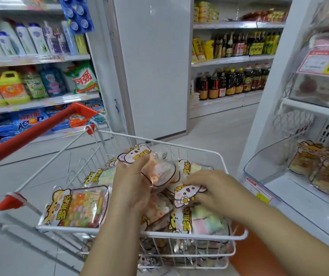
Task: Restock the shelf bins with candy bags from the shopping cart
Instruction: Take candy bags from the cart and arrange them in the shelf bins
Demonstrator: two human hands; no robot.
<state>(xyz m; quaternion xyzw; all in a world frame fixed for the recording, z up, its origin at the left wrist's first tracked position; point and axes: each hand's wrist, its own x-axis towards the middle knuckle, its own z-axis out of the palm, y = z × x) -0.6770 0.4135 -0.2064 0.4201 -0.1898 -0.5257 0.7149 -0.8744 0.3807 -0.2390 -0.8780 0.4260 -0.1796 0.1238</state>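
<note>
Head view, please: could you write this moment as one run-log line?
stage: picking from cart | left hand: holds pink candy bag | right hand: on second bag, grip unclear | shelf bin: partly filled

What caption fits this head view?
Left hand grips a candy bag in the shopping cart; right hand touches a second bag.

Your left hand [133, 184] gripped a candy bag [159, 172] of orange rings, held above the pile in the white wire cart [189, 234]. Your right hand [211, 188] lay on a pink-headed bag [187, 194] just beside it; whether its fingers pinched that bag was unclear. To your right, the clear shelf bin [259, 166] held several striped bags [316, 164].
</note>
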